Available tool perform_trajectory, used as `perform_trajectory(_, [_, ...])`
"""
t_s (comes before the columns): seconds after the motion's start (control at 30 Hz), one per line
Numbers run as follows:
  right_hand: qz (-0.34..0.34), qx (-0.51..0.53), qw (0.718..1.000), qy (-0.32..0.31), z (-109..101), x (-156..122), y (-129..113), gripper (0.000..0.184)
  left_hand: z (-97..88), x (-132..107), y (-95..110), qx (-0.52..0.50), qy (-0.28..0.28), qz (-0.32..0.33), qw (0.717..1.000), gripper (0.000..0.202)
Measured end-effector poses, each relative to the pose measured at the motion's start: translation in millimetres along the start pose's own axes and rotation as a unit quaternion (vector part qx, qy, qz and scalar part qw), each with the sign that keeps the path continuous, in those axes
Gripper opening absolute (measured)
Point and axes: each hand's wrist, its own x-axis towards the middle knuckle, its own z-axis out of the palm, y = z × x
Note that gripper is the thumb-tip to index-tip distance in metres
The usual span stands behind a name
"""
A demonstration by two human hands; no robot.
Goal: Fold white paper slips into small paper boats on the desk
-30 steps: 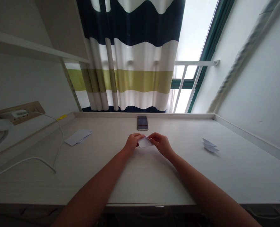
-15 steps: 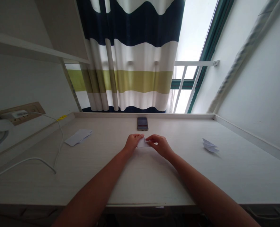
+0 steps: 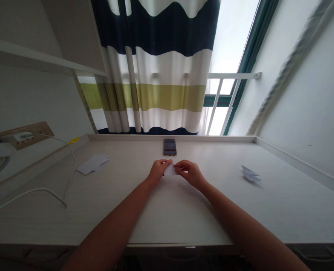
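Between my two hands is a small piece of white paper (image 3: 170, 171), partly folded, just above or on the desk. My left hand (image 3: 157, 170) pinches its left side, thumb near the top edge. At the right side, my right hand (image 3: 191, 172) grips the paper's folded corner between thumb and fingers. The fingertips partly hide the fold. Just beyond the hands lies a phone (image 3: 170, 147) with its screen facing up.
To the left lies a stack of white paper sheets (image 3: 93, 164). A folded paper piece (image 3: 250, 174) rests on the right of the desk (image 3: 178, 218). A white cable (image 3: 72, 154) runs from the wall socket (image 3: 28, 137) onto the desk's left side. A striped curtain (image 3: 163, 71) hangs behind.
The right corner flap of the paper, raised before, now lies flatter under my right fingers. Both hands have hardly moved.
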Motion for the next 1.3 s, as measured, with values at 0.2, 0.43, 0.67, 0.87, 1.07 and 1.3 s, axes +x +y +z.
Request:
perform_trajectory(0.2, [0.016,-0.023,0.998,0.055,1,1,8,0.015,4.7,-4,3,-0.075,-0.081,-0.003,0.994,0.038])
perform_trajectory(0.43, [0.063,0.043,0.996,0.043,1,3,6,0.018,2.7,-3,1,-0.021,-0.043,0.037,0.998,0.034])
perform_trajectory(0.67, [0.173,0.151,0.972,0.052,-4,5,0,0.025,5.6,-8,6,0.088,-0.044,0.102,0.990,0.034])
perform_trajectory(0.87, [0.198,0.173,0.963,0.060,-4,6,1,0.022,7.3,-9,5,0.128,-0.046,0.122,0.983,0.030])
perform_trajectory(1.07, [0.199,0.192,0.959,0.066,-4,6,-3,0.018,7.0,-4,-3,0.099,-0.090,0.044,0.990,0.017])
perform_trajectory(1.3, [0.208,0.205,0.955,0.058,-4,6,-3,0.022,7.2,-6,0,0.094,-0.059,0.065,0.992,0.017])
